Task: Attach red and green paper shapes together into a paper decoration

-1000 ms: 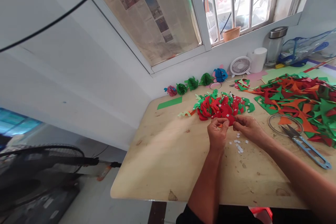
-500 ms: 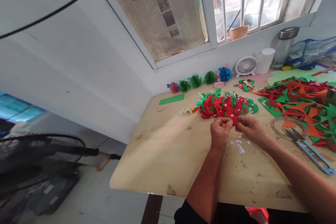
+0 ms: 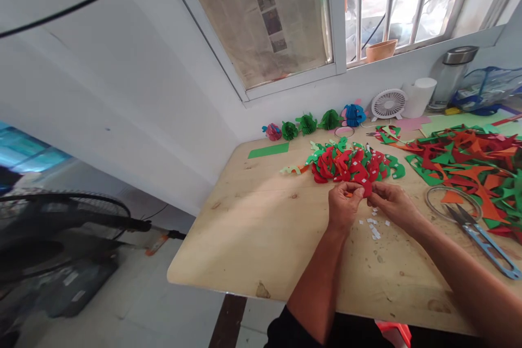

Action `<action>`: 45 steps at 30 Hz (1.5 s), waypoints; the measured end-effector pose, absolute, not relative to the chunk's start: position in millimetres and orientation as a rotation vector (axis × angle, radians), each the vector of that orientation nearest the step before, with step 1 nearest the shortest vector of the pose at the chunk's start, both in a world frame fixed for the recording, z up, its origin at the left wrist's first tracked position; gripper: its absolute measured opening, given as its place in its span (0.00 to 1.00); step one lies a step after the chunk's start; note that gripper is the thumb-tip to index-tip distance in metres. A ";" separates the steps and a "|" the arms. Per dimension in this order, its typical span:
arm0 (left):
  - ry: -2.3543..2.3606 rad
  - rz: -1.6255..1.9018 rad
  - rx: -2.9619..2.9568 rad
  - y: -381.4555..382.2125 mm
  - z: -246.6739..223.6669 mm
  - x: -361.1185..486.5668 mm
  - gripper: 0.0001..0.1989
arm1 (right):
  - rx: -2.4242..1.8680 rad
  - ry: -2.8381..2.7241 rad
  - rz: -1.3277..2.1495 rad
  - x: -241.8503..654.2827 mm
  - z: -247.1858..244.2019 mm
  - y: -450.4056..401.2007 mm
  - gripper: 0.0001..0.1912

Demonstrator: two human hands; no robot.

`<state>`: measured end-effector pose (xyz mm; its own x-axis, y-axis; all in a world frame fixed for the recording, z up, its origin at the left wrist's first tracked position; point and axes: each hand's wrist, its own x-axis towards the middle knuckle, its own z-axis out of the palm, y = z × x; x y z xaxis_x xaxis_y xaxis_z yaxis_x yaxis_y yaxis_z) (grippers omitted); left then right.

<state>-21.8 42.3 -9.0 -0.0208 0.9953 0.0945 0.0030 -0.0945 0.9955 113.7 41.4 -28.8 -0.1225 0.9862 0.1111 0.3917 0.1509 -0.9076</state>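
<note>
Between my two hands is a red paper cutout (image 3: 366,187) with a small white square on it. My left hand (image 3: 343,204) pinches its left side, and a bit of orange shows by those fingers. On the right edge, my right hand (image 3: 392,201) has thumb and fingers closed on the same cutout. Just beyond lies a heap of red and green paper cutouts (image 3: 338,162), several with white squares. Small white squares (image 3: 374,231) are scattered on the wooden table (image 3: 253,228) below my hands.
Blue-handled thread snips (image 3: 485,242) and a ring (image 3: 432,201) lie at right, by a large pile of paper scraps (image 3: 468,168). Along the wall stand honeycomb paper figures (image 3: 308,124), a small white fan (image 3: 389,104) and a glass bottle (image 3: 452,79). A green strip (image 3: 268,150) lies at back left.
The view has shifted slightly, so the scene sits a little differently. Both hands keep hold of the red paper cutout in nearly the same pose.
</note>
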 end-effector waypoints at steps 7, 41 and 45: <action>1.171 1.296 1.237 42.0 -9.1 -21.6 0.04 | -1.333 -1.618 0.999 112.6 -25.6 40.3 0.11; 1.178 1.210 1.088 44.9 -8.5 -24.5 0.03 | -1.289 -1.654 1.030 114.5 -27.1 40.7 0.09; 1.171 1.214 1.074 44.9 -8.1 -23.8 0.03 | -1.298 -1.667 1.019 113.4 -23.1 39.7 0.10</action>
<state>-23.8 44.9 -8.1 -0.0073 0.9975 -0.0708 -0.1063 0.0697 0.9919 113.4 39.7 -23.1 -0.1793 0.9788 0.0990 0.3580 0.1586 -0.9202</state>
